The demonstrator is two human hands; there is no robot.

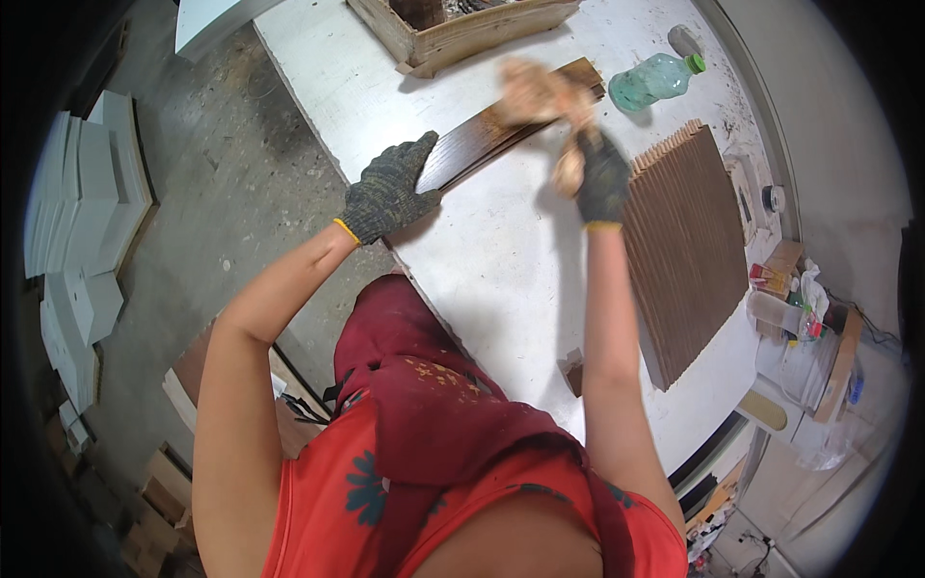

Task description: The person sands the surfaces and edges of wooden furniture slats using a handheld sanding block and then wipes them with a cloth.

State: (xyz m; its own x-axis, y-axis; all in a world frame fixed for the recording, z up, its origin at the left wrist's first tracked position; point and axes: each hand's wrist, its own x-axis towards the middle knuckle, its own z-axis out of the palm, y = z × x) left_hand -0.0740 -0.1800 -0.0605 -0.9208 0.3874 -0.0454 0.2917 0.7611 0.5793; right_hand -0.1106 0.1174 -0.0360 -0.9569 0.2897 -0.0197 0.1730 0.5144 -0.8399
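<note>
My left hand (pixel 387 193), in a dark knit work glove with a yellow cuff, is closed around the near left end of a narrow, glossy dark brown wooden board (pixel 467 146). The board lies slantwise on a white worktable (pixel 482 252); a second layer or edge shows along its right side. In my right hand (pixel 604 181), gloved the same way, is a crumpled tan rag (pixel 530 91), blurred by motion. It covers part of the board's far half, and whether it presses on the wood I cannot tell.
A stack of brown wooden strips (pixel 689 250) with a stepped edge lies right of my right hand. Beyond the rag stands an open wooden box (pixel 462 37). A green-capped bottle (pixel 655 82) lies at the far right. White panels (pixel 92 202) lean on the left.
</note>
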